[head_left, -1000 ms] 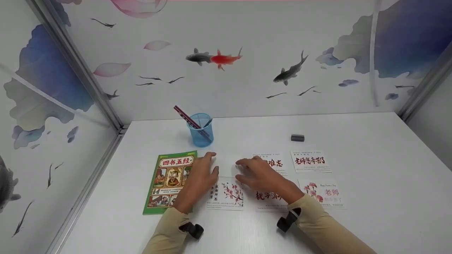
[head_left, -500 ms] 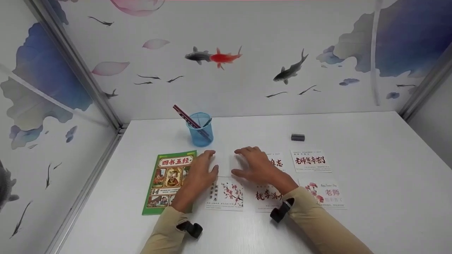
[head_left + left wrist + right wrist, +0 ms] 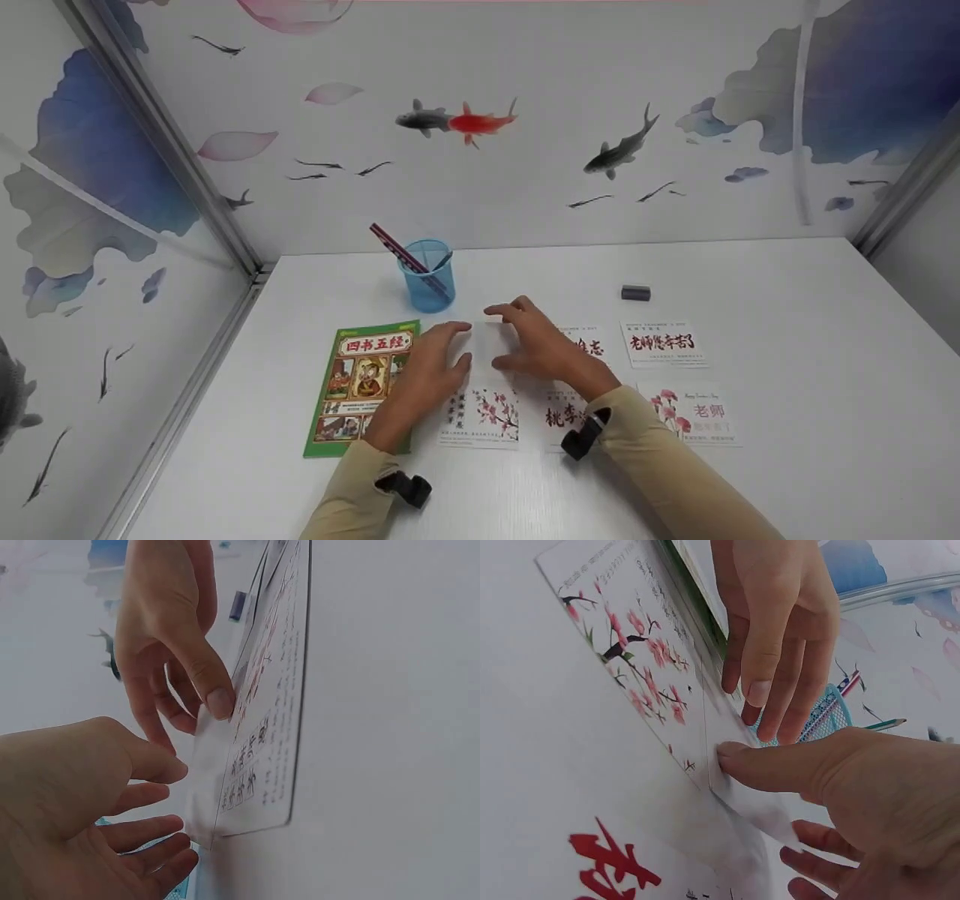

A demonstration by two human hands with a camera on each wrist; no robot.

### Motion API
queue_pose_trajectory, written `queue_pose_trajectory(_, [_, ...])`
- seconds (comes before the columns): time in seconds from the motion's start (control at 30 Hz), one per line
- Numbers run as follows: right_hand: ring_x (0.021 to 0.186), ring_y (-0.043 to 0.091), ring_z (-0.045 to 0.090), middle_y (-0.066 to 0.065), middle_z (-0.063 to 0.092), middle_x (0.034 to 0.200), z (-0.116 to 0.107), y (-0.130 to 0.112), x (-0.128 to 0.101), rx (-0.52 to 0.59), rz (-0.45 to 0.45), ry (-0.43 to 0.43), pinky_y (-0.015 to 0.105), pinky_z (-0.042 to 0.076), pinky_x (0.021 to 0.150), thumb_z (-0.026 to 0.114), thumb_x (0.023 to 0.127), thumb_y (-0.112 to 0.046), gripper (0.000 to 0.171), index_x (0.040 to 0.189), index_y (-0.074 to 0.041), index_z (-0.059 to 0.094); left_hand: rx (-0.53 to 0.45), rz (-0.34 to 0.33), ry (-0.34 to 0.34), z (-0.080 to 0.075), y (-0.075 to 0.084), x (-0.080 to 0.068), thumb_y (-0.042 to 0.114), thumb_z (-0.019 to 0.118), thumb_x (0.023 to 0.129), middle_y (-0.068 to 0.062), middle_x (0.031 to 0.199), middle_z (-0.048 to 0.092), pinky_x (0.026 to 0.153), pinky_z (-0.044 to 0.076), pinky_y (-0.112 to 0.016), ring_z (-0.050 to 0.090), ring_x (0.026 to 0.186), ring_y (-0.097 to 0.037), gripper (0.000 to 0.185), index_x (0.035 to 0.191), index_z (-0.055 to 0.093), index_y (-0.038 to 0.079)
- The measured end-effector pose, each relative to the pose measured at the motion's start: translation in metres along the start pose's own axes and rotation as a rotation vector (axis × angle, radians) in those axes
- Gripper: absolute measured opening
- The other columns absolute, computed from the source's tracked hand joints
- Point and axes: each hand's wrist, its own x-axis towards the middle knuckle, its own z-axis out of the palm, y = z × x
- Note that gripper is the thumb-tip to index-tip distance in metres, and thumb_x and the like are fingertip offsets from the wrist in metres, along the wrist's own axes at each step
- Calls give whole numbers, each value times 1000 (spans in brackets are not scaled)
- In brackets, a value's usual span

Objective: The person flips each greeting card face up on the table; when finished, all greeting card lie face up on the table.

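A blank white card [image 3: 487, 346] lies between my two hands, just beyond the card with pink blossoms [image 3: 491, 414]. My left hand [image 3: 431, 364] is at its left side, partly over the green-bordered book [image 3: 367, 371], fingers loosely bent and thumb apart. On the other side, my right hand [image 3: 544, 345] spreads thumb and fingers. In the right wrist view its thumb [image 3: 739, 757] touches the blank card's surface, while its fingers lie near the card's far edge. Beneath the right hand and forearm, two cards with red writing [image 3: 589, 347] are partly hidden.
A blue mesh pen cup [image 3: 427, 285] with pencils stands behind the book. To the right lie a red-lettered card [image 3: 664, 345] and a pink-flower card [image 3: 697, 416]. A small dark grey block [image 3: 636, 293] sits farther back. Patterned panels enclose the table's back and left.
My right hand has shifted left and slightly away from me, closer to the left hand. The left hand has moved slightly right. The cards and book look unmoved.
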Motion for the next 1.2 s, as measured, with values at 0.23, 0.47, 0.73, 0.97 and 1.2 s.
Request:
queue_pose_trajectory(0.23, [113, 31, 75, 16, 63, 137, -6, -1, -9, 382, -15, 199, 38, 66, 95, 84, 95, -9, 67, 155, -18, 56, -101, 38, -9, -1, 9, 0, 30, 65, 109, -11, 163, 55, 123, 47, -52, 52, 153, -32, 53, 157, 53, 11])
queue_pose_trajectory(0.47, [121, 25, 76, 6, 76, 130, -5, -14, -12, 530, -19, 156, 38, 68, 88, 71, 106, -44, 44, 143, -22, 67, -420, 27, -50, 0, 16, 0, 54, 47, 114, -10, 168, 50, 116, 55, -49, 54, 152, -33, 61, 161, 46, 16])
queue_pose_trajectory(0.73, [128, 22, 69, 0, 73, 134, -2, -6, -12, 398, -51, 192, 43, 64, 101, 69, 108, -32, 29, 136, -22, 73, -866, 23, -110, 1, 7, 2, 47, 37, 118, -20, 156, 54, 111, 58, -48, 61, 141, -33, 59, 164, 37, 11])
queue_pose_trajectory(0.97, [134, 35, 66, 10, 55, 156, -1, -3, -13, 428, -32, 182, 47, 62, 105, 79, 101, -16, 51, 149, -19, 63, -871, -35, -19, 1, 1, 3, 14, 43, 110, -15, 148, 59, 99, 57, -34, 65, 121, -23, 53, 162, 38, 11])
queue_pose_trajectory(1.2, [96, 22, 78, 15, 64, 137, -2, -9, -12, 451, 24, 220, 30, 65, 79, 80, 98, -10, 57, 151, -16, 60, -684, -5, 53, 0, -1, 4, 10, 52, 109, -11, 149, 62, 105, 53, -39, 65, 128, -25, 50, 158, 44, 13])
